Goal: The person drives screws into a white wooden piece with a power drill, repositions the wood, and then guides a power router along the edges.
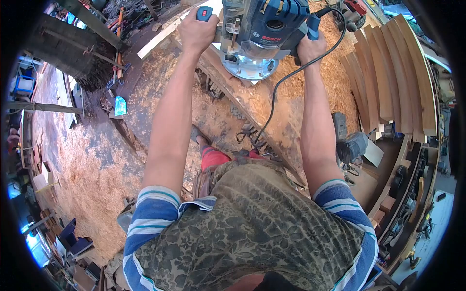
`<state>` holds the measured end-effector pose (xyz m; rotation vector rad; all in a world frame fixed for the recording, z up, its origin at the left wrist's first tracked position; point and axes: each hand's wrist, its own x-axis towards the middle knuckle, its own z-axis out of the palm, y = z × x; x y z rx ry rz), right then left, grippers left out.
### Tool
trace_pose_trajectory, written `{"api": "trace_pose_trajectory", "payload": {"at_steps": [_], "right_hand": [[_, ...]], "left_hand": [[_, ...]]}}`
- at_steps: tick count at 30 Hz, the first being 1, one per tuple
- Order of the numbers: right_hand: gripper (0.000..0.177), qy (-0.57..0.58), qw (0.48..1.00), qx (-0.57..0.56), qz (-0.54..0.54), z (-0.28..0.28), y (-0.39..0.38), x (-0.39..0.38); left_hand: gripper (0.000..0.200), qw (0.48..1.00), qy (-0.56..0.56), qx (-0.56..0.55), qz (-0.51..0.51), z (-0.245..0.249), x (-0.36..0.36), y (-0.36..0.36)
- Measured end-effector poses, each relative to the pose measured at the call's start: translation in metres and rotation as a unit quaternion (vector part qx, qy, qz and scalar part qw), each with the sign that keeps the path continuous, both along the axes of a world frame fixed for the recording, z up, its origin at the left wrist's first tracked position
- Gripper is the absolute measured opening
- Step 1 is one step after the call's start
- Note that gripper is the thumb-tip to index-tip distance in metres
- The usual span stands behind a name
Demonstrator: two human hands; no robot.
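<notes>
A blue Bosch router [285, 24] is at the top middle, its clear round base [250, 72] lit from inside. My left hand [198, 33] is wrapped round its left handle, which has a red switch on top. My right hand [311, 48] grips the right handle, where the black power cord [276, 92] leaves the tool. The base is over the edge of a wooden bench top [252, 104]. Pale wood [158, 42] shows to the left of the router and partly under it; the router hides the rest. The bit is not clearly visible.
Curved wooden pieces [386, 72] stand in a row at the right. Wood shavings [92, 189] cover the floor and part of the bench. Another power tool [353, 147] lies at the right, near shelves of tools [403, 179]. The cord hangs down near my legs.
</notes>
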<state>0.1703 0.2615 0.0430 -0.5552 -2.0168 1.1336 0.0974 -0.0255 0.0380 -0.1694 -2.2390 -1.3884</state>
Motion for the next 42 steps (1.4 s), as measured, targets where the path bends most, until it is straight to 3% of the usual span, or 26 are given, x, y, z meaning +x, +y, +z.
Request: {"api": "trace_pose_trajectory", "payload": {"at_steps": [17, 28, 31, 37, 42], "right_hand": [[0.033, 0.014, 0.999, -0.004, 0.034, 0.0, -0.017, -0.036], [0.031, 0.015, 0.998, 0.029, 0.048, 0.011, -0.037, -0.057], [0.03, 0.004, 0.998, -0.02, 0.062, 0.016, -0.044, -0.057], [0.03, 0.015, 0.998, 0.027, 0.048, 0.012, -0.044, -0.069], [0.028, -0.001, 0.998, -0.021, 0.055, 0.018, -0.052, -0.07]], "left_hand": [[0.039, 0.999, 0.041, 0.009, 0.021, -0.002, -0.026, -0.018], [0.043, 0.999, 0.01, 0.013, 0.037, 0.0, -0.042, -0.031], [0.043, 0.999, 0.022, 0.004, 0.045, -0.004, -0.049, -0.035], [0.042, 0.998, 0.034, -0.006, 0.056, -0.006, -0.057, -0.038], [0.041, 0.997, 0.046, -0.014, 0.058, -0.003, -0.061, -0.042]]}}
